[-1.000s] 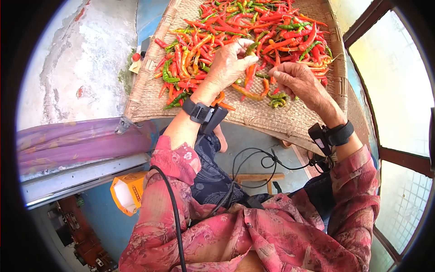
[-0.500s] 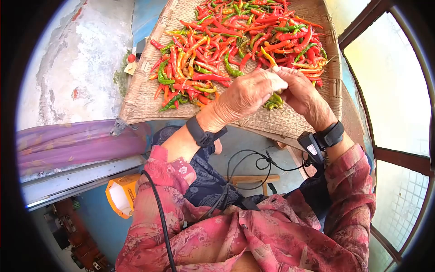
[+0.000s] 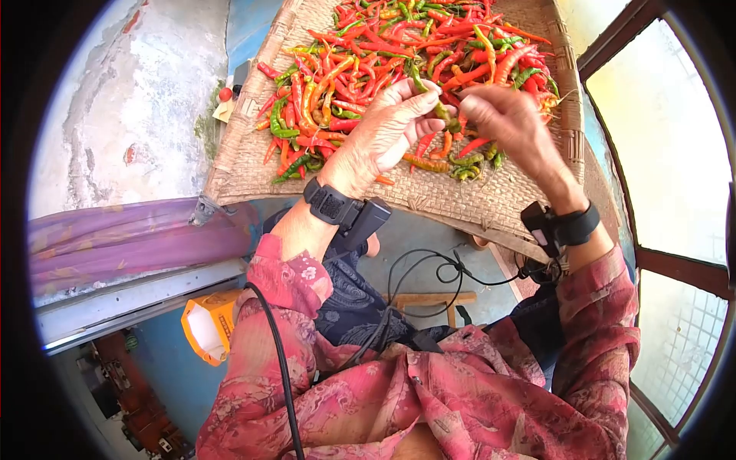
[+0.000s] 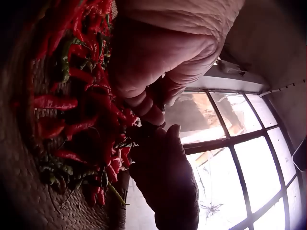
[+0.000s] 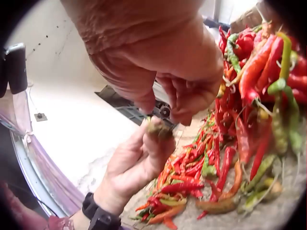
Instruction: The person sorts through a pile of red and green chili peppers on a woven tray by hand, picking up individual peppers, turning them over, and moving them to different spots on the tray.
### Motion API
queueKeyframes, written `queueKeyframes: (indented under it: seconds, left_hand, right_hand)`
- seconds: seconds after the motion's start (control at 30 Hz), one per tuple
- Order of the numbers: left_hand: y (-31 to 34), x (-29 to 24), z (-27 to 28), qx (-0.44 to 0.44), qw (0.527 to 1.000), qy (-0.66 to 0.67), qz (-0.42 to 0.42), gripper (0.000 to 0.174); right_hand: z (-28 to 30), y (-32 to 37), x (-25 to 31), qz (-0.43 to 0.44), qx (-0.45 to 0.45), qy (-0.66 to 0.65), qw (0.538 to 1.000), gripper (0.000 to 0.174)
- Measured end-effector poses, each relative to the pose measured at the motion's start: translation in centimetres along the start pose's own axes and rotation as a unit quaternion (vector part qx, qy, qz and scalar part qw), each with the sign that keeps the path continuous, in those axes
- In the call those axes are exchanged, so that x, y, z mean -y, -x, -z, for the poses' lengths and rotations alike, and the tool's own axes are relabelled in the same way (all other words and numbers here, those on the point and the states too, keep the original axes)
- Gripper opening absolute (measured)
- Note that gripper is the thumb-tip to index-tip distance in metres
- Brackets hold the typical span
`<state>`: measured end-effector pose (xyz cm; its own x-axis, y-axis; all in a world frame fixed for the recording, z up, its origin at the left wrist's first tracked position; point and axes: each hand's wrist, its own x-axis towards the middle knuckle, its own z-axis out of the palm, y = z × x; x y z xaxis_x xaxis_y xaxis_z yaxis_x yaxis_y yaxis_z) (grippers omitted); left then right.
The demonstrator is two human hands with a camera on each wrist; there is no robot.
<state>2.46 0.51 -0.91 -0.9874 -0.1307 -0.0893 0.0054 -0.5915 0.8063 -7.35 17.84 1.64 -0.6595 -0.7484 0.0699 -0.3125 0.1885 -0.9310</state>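
My left hand pinches a dark green chili pepper between thumb and fingers, over the near part of the pile. In the right wrist view, the blunt end of that green chili pokes out from the left fingertips. Beside it is my right hand, slightly blurred, with its fingers bent and the thumb apart from them; nothing shows between them. Beneath both hands, red, orange and green chili peppers cover a shallow woven tray. A few green chilies lie bunched below the right hand.
The tray's near rim runs just in front of my knees. Windows stand on the right, a rough plaster wall on the left. A cable loops above a wooden stool; an orange box sits lower left.
Half a second ago both hands met farther right around a yellow chili. Now they have parted, the left hand moving left with a green chili. A yellow-green chili now lies higher on the pile.
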Motion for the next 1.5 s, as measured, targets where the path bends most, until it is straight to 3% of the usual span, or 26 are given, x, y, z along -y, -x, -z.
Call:
queueKeyframes:
  seconds: [0.1, 0.17, 0.27, 0.33, 0.37, 0.4, 0.43, 0.47, 0.53, 0.63, 0.73, 0.8, 0.83, 0.87, 0.93, 1.0, 1.13, 1.17, 1.23, 1.27, 1.33, 1.37, 1.4, 1.47, 1.5]
  left_hand:
    - [0.0, -0.1, 0.0, 0.002, 0.998, -0.055, 0.015, 0.014]
    - [-0.3, -0.6, 0.6, -0.034, 0.985, -0.168, 0.007, 0.017]
    - [-0.8, -1.9, 2.2, -0.14, 0.95, -0.271, -0.061, 0.017]
    - [-0.9, -2.7, 2.9, -0.15, 0.924, -0.343, -0.08, 0.018]
    - [-0.8, -2.7, 3.3, -0.102, 0.84, -0.521, -0.112, 0.018]
    - [-0.8, -2.5, 3.8, -0.05, 0.721, -0.677, -0.14, 0.019]
    - [-0.8, -1.9, 4.6, -0.01, 0.639, -0.756, -0.141, 0.021]
    - [-0.7, -1.0, 5.3, -0.01, 0.639, -0.756, -0.141, 0.021]
    - [-0.5, 0.3, 5.5, 0.014, 0.461, -0.869, -0.181, 0.023]
    - [-1.1, 0.6, 5.2, 0.021, 0.49, -0.851, -0.187, 0.025]
    - [-1.2, 0.3, 3.1, 0.021, 0.531, -0.814, -0.235, 0.021]
    - [-1.0, 0.0, 1.1, 0.059, 0.653, -0.734, -0.179, 0.021]
    - [-0.7, 0.0, 0.3, 0.094, 0.685, -0.696, -0.192, 0.019]
    - [-0.5, -0.1, -0.2, 0.093, 0.686, -0.695, -0.192, 0.019]
    - [-0.1, -0.1, -0.6, 0.166, 0.747, -0.63, -0.137, 0.019]
    - [-0.1, -0.3, -0.1, 0.152, 0.723, -0.657, -0.148, 0.021]
    - [-0.2, -1.0, 1.1, 0.094, 0.731, -0.659, -0.151, 0.023]
    - [-0.2, -1.2, 1.2, 0.043, 0.737, -0.662, -0.133, 0.022]
    - [-0.6, -0.8, 2.0, -0.049, 0.761, -0.636, -0.113, 0.021]
    - [-0.9, -0.2, 2.8, -0.048, 0.761, -0.637, -0.114, 0.021]
    - [-1.5, 1.1, 3.4, -0.033, 0.692, -0.702, -0.168, 0.02]
    - [-1.7, 2.0, 3.5, -0.024, 0.675, -0.72, -0.157, 0.021]
    - [-1.8, 2.6, 3.2, -0.023, 0.649, -0.753, -0.104, 0.025]
    - [-1.8, 3.6, 2.7, -0.033, 0.597, -0.795, -0.104, 0.027]
    - [-1.9, 3.5, 2.7, -0.03, 0.597, -0.794, -0.105, 0.027]
  right_hand:
    - [-2.3, 0.8, -0.3, -0.013, 0.04, -0.086, 0.995, 0.031]
    - [-2.1, 0.7, -0.5, -0.006, 0.085, 0.045, 0.995, 0.031]
    - [-1.0, 0.7, 0.6, -0.024, 0.163, 0.074, 0.983, 0.032]
    - [0.1, 0.6, 1.3, -0.055, 0.167, 0.03, 0.984, 0.033]
    - [0.9, 0.4, 1.4, -0.059, 0.136, -0.006, 0.989, 0.032]
    - [1.5, 0.0, 1.4, -0.063, 0.104, -0.041, 0.992, 0.032]
    - [2.0, -0.6, 1.0, -0.056, 0.05, -0.172, 0.982, 0.033]
    - [2.5, -1.1, 0.6, -0.049, -0.007, -0.3, 0.953, 0.035]
    - [3.0, -1.2, 0.1, -0.07, -0.053, -0.303, 0.949, 0.043]
    - [2.1, -0.9, -0.9, -0.111, -0.056, -0.261, 0.957, 0.046]
    - [1.1, -0.3, -1.0, -0.121, 0.059, -0.167, 0.977, 0.048]
    - [-0.3, 0.6, -0.7, -0.065, 0.061, -0.062, 0.994, 0.039]
    - [-0.7, 0.8, -0.7, -0.025, 0.077, -0.04, 0.996, 0.038]
    - [-1.2, 0.9, -1.0, 0.015, 0.093, -0.018, 0.995, 0.037]
    - [-1.6, 0.8, -1.7, 0.011, 0.089, -0.003, 0.996, 0.033]
    - [-1.0, 0.7, -1.4, -0.074, 0.128, 0.021, 0.989, 0.031]
    - [1.2, 0.2, 0.8, -0.09, 0.122, 0.019, 0.988, 0.027]
    - [2.2, -0.4, 0.2, -0.071, 0.113, 0.017, 0.991, 0.026]
    - [3.7, -0.9, 0.3, -0.045, 0.031, -0.024, 0.998, 0.028]
    - [4.1, -1.3, 0.2, -0.028, -0.015, -0.053, 0.998, 0.03]
    - [4.0, -2.0, 0.3, 0.03, -0.115, -0.168, 0.979, 0.034]
    - [4.1, -1.8, 0.5, -0.014, -0.131, -0.156, 0.979, 0.05]
    - [4.1, -1.7, 0.2, -0.015, -0.135, -0.155, 0.979, 0.05]
    - [3.8, -1.7, -0.9, -0.04, -0.126, -0.107, 0.985, 0.062]
    - [3.8, -1.7, -0.8, -0.033, -0.105, -0.073, 0.991, 0.066]
